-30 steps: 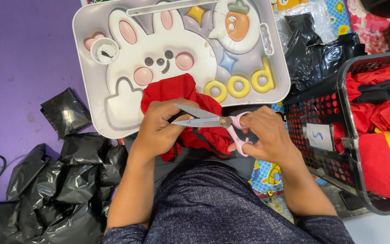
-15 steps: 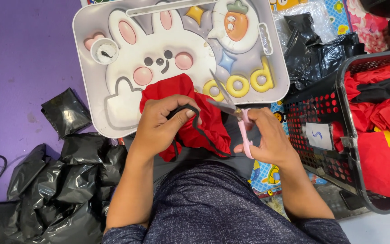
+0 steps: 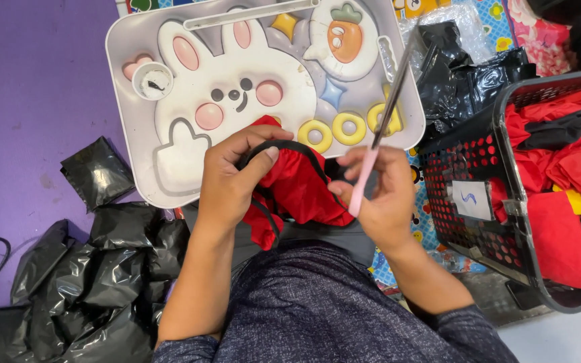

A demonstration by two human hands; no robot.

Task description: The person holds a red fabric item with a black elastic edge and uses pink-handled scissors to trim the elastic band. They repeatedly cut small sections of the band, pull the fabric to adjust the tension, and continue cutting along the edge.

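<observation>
My left hand [image 3: 231,178] pinches the black-trimmed edge of a red cloth piece [image 3: 297,185] and lifts the trim into a loop over my lap. In my right hand [image 3: 378,198] is a pair of pink-handled scissors [image 3: 379,131], its blades closed and pointing up and away across the tray. The cloth lies against the near edge of a white lap tray [image 3: 136,134] moulded with a rabbit face, a carrot and yellow rings.
A dark mesh basket [image 3: 469,158] at the right holds red, black and yellow cloth [image 3: 566,168]. Crumpled black plastic bags [image 3: 82,282] lie at the lower left on purple floor, more black bags [image 3: 465,67] at the upper right.
My right hand has swung the scissors from lying across the cloth to pointing upward, blades closed. My left hand has lifted the black trim into a loop.
</observation>
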